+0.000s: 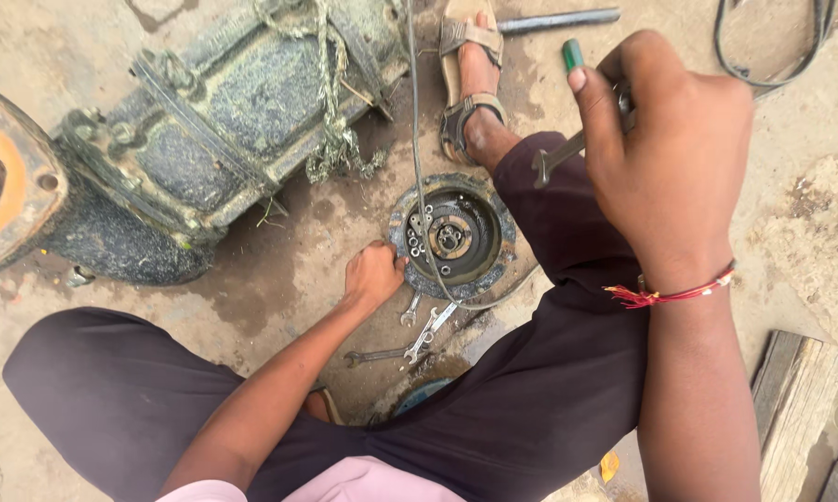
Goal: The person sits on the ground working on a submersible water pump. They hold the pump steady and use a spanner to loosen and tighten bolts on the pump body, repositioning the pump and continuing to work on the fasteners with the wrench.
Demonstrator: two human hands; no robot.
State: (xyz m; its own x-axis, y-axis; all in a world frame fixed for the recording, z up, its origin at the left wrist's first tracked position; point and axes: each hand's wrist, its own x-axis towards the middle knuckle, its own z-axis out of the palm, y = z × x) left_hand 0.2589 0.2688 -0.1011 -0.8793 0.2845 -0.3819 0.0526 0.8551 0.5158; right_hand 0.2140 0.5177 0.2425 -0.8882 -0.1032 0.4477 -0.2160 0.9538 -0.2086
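The right hand [670,153] clenches a spanner [560,156] and a green-handled tool [573,53] above the knee, while the left hand [372,274] rests closed at the round metal cover [453,236] on the concrete ground; steadying its rim should prevent slipping.
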